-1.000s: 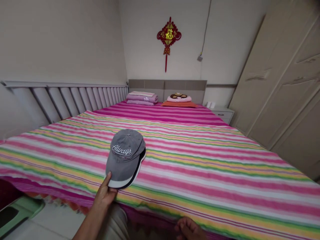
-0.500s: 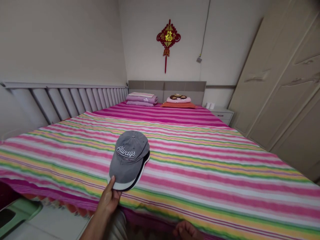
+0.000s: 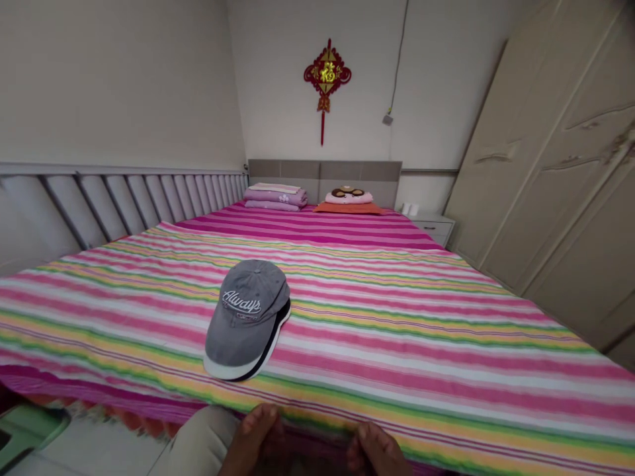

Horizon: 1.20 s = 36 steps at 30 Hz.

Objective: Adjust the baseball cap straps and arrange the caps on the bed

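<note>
A grey cap (image 3: 247, 311) with white "Always" lettering lies on the striped bedspread (image 3: 397, 330), its brim towards me. White and black brims show from under it, so it rests on other caps. Below it, at the bed's front edge, is my left hand (image 3: 255, 433), with its fingers curled together and nothing visible in them. My right hand (image 3: 374, 449) is to the right at the same edge, also with curled fingers and no object showing. Neither hand touches the cap.
Folded purple bedding (image 3: 275, 197) and a pink and orange stack (image 3: 348, 201) lie by the headboard (image 3: 357, 173). A white nightstand (image 3: 434, 228) and a wardrobe (image 3: 536, 158) stand right. A radiator (image 3: 149, 198) lines the left wall. A green stool (image 3: 34, 430) stands lower left.
My left hand has let go of the cap's brim and moved down and right, nearer my right hand. The cap stays on the bed. The view has shifted slightly.
</note>
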Available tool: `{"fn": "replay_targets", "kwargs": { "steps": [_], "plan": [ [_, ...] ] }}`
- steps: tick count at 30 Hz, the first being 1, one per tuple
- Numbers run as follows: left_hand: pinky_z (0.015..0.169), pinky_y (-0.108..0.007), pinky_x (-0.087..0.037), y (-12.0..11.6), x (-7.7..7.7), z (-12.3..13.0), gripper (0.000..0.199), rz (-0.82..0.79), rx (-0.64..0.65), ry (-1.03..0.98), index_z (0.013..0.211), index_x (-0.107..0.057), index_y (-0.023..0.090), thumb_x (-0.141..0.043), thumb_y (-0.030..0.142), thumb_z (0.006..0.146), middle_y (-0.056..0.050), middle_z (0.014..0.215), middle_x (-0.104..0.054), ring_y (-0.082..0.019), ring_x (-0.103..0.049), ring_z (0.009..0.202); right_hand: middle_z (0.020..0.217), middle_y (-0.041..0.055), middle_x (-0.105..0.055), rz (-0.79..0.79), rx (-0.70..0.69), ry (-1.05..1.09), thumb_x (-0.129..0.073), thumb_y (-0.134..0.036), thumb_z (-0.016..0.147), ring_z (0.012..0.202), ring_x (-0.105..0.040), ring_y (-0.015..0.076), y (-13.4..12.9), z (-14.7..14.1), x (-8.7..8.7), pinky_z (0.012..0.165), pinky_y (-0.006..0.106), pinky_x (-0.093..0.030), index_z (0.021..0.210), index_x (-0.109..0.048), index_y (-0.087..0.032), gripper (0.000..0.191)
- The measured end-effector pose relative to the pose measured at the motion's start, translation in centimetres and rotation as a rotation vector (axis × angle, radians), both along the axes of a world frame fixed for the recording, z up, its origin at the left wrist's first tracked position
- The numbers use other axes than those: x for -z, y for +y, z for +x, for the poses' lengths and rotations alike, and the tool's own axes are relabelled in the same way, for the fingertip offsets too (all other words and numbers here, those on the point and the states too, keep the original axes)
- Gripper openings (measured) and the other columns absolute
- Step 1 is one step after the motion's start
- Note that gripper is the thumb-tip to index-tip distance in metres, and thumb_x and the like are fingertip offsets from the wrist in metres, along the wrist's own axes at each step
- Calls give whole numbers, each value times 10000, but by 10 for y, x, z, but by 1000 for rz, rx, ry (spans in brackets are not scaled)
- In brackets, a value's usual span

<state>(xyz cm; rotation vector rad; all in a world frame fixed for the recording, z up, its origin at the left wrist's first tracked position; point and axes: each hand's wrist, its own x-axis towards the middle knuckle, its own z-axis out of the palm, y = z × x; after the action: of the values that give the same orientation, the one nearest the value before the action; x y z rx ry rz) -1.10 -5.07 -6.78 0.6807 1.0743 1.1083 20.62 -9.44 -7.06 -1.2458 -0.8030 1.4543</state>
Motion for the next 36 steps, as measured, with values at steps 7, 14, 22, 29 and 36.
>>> {"fn": "replay_targets", "kwargs": {
  "steps": [7, 14, 22, 29, 36],
  "plan": [
    [428, -225, -226, 7, -65, 35, 368, 459, 116, 381, 496, -435, 186, -636, 476, 599, 49, 429, -339, -81, -290, 420, 570, -1, -454, 574, 270, -294, -524, -478, 750, 536, -433, 145, -2, 17, -78, 515, 268, -343, 549, -463, -207, 343],
    [461, -254, -217, 8, -79, 59, 399, 616, 82, 498, 463, -322, 205, -572, 447, 661, 37, 457, -276, -101, -262, 457, 504, -5, -386, 704, 402, -476, -473, -428, 805, 469, -371, 141, 0, 18, -103, 468, 280, -264, 487, -415, -220, 385],
    [417, -264, -156, 37, -87, 75, 525, 419, 129, 404, 425, -314, 215, -348, 648, 720, 49, 374, -199, -94, -193, 391, 461, -37, -386, 428, 220, -102, -266, -642, 795, 410, -328, 106, 30, 25, -113, 445, 254, -272, 550, -378, -217, 503],
    [409, -268, -143, 60, -95, 79, 591, 423, 89, 458, 390, -325, 218, -223, 680, 745, 32, 326, -225, -100, -211, 360, 484, -34, -399, 395, 269, -115, -267, -670, 773, 422, -360, 110, 47, 37, -111, 442, 251, -283, 574, -366, -218, 504],
    [414, -267, -182, 64, -102, 78, 627, 434, 75, 471, 364, -331, 222, -173, 713, 721, 29, 314, -225, -107, -240, 354, 462, -37, -399, 368, 267, -112, -280, -688, 754, 409, -356, 111, 48, 29, -112, 433, 249, -285, 570, -381, -218, 515]
  ]
}}
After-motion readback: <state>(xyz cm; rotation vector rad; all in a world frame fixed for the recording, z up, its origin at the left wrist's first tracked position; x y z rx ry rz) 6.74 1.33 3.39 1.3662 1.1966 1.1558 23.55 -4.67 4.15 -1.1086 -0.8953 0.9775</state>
